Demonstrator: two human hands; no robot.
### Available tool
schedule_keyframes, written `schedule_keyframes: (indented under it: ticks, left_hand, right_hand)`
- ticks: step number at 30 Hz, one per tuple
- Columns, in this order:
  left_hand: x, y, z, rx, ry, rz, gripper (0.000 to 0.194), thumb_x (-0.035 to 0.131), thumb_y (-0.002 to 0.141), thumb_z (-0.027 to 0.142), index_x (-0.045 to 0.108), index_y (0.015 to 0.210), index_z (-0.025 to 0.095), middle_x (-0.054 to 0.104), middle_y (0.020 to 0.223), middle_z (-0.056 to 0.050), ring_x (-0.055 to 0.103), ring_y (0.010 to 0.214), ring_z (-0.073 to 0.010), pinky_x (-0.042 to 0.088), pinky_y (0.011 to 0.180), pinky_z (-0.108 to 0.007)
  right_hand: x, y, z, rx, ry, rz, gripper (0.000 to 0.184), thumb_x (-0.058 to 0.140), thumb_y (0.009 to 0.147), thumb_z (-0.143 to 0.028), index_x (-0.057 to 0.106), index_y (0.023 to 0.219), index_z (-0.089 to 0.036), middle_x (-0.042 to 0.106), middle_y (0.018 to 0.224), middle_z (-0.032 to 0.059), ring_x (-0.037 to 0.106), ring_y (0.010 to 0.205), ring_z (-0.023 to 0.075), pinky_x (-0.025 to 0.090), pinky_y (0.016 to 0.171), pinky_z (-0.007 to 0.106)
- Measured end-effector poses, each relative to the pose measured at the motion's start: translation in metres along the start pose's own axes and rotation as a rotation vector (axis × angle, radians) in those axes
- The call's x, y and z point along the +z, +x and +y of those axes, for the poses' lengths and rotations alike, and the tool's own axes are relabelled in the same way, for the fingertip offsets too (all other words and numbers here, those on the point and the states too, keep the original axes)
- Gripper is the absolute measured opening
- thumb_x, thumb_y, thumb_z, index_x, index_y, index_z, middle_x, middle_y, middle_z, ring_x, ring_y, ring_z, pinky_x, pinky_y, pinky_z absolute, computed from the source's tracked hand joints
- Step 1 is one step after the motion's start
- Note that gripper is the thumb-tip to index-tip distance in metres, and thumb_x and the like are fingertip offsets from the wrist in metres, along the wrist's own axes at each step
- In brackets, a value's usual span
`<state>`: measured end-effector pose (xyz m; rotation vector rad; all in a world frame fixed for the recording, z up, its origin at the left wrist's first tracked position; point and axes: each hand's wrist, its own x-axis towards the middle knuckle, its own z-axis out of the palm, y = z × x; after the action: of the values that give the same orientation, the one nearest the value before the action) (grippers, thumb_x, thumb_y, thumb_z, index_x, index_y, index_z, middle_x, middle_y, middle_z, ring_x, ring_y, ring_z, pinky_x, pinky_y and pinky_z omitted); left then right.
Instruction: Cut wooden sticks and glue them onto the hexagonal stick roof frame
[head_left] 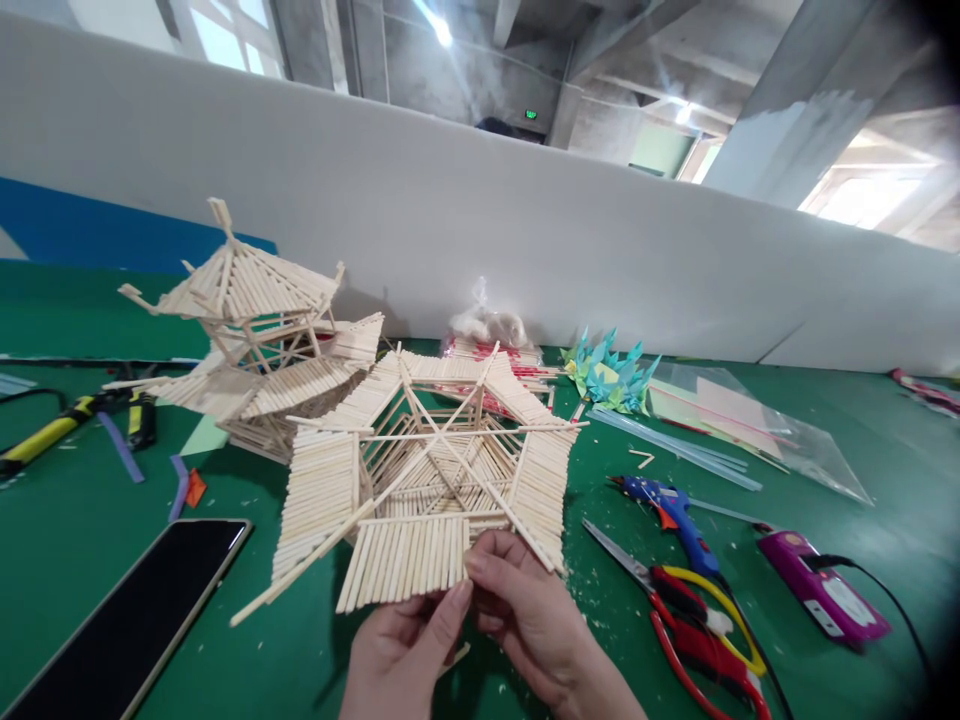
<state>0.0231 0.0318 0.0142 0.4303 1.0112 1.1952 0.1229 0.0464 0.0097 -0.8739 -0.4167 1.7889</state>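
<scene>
While on stick roof (405,560) edge, 2 hands (409,635) (525,605) w/ room L.

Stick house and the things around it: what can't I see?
All in the head view:
- Left hand: some fingertips, under the stick house.
- Right hand: what it pinches, behind its fingers.
- Tower: part of its base, behind the stick house.
- Phone: one end, cut off by the bottom edge.

Bare left hand (411,642), bare right hand (534,618), bare right wrist (589,672), smooth thumbnails (460,592)
</scene>
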Motion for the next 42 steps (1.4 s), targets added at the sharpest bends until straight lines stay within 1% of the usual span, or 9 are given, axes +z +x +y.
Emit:
schedule_keyframes:
  ticks: [10,14,18,20,22,25,31,35,42]
  left_hand:
    - [-0.002,0.002,-0.001,0.007,0.015,0.013,0.024,0.079,0.053,0.026,0.075,0.075,0.019,0.076,0.070,-0.005,0.068,0.065,-0.0210,0.052,0.055,-0.024]
    - [0.000,-0.001,0.000,0.000,0.018,-0.009,0.019,0.077,0.055,0.026,0.075,0.072,0.018,0.075,0.065,-0.004,0.067,0.058,-0.0190,0.051,0.055,-0.025]
    - [-0.002,-0.005,0.000,0.014,0.039,0.014,0.014,0.079,0.052,0.021,0.073,0.063,0.016,0.073,0.060,-0.003,0.064,0.057,-0.0161,0.051,0.055,-0.023]
    - [-0.002,-0.007,0.000,0.023,0.047,0.031,0.013,0.079,0.052,0.021,0.072,0.061,0.015,0.072,0.057,-0.001,0.061,0.054,-0.0134,0.050,0.055,-0.021]
    - [-0.002,-0.008,0.000,0.027,0.057,0.055,0.011,0.077,0.055,0.021,0.071,0.062,0.016,0.071,0.057,0.000,0.060,0.051,-0.0116,0.049,0.055,-0.020]
    - [0.000,-0.010,0.003,0.034,0.063,0.079,0.009,0.075,0.058,0.021,0.071,0.064,0.016,0.072,0.059,-0.001,0.061,0.052,-0.0121,0.049,0.055,-0.021]
    - [0.006,-0.011,0.007,0.033,0.041,0.071,0.014,0.077,0.055,0.021,0.072,0.066,0.015,0.073,0.061,-0.002,0.063,0.057,-0.0121,0.050,0.056,-0.018]
    - [0.003,-0.008,0.005,0.033,0.043,0.071,0.018,0.079,0.051,0.023,0.072,0.065,0.015,0.072,0.059,-0.002,0.062,0.057,-0.0123,0.050,0.056,-0.017]
    - [-0.003,-0.004,0.000,0.040,0.096,0.045,0.016,0.078,0.054,0.026,0.072,0.066,0.016,0.069,0.055,0.001,0.058,0.054,-0.0094,0.047,0.055,-0.016]
  right_hand:
    - [-0.002,0.001,0.000,0.006,-0.020,-0.005,0.027,0.077,0.054,-0.025,0.053,0.056,-0.014,0.049,0.051,-0.0055,0.037,0.043,0.0035,0.021,0.040,0.015]
    - [-0.003,0.000,0.001,0.029,-0.016,0.000,0.027,0.077,0.054,-0.026,0.053,0.059,-0.014,0.047,0.050,-0.0063,0.034,0.042,0.0026,0.019,0.040,0.015]
    - [-0.002,0.001,0.003,0.008,0.024,-0.072,0.027,0.074,0.060,-0.029,0.052,0.060,-0.014,0.040,0.045,-0.0087,0.024,0.038,0.0012,0.014,0.039,0.016]
    - [-0.001,0.001,0.004,-0.007,0.033,-0.080,0.027,0.073,0.062,-0.030,0.052,0.059,-0.014,0.038,0.044,-0.0096,0.021,0.037,0.0009,0.013,0.039,0.017]
    - [0.000,0.002,0.005,-0.021,0.039,-0.068,0.027,0.073,0.062,-0.030,0.050,0.059,-0.014,0.037,0.044,-0.0102,0.020,0.037,0.0009,0.012,0.038,0.016]
    - [0.002,0.002,0.004,-0.034,0.045,-0.058,0.028,0.073,0.062,-0.028,0.049,0.059,-0.015,0.036,0.043,-0.0110,0.020,0.037,0.0008,0.011,0.038,0.016]
    - [0.004,0.000,0.002,-0.049,0.037,-0.060,0.027,0.073,0.062,-0.026,0.049,0.058,-0.015,0.036,0.043,-0.0109,0.020,0.037,0.0008,0.012,0.038,0.016]
    - [0.003,0.001,0.002,-0.049,0.032,-0.055,0.027,0.073,0.060,-0.027,0.050,0.059,-0.015,0.036,0.043,-0.0109,0.020,0.037,0.0010,0.012,0.038,0.015]
    - [0.005,0.001,0.002,-0.061,0.013,-0.050,0.028,0.073,0.060,-0.029,0.049,0.058,-0.015,0.035,0.042,-0.0112,0.020,0.037,0.0010,0.012,0.038,0.015]
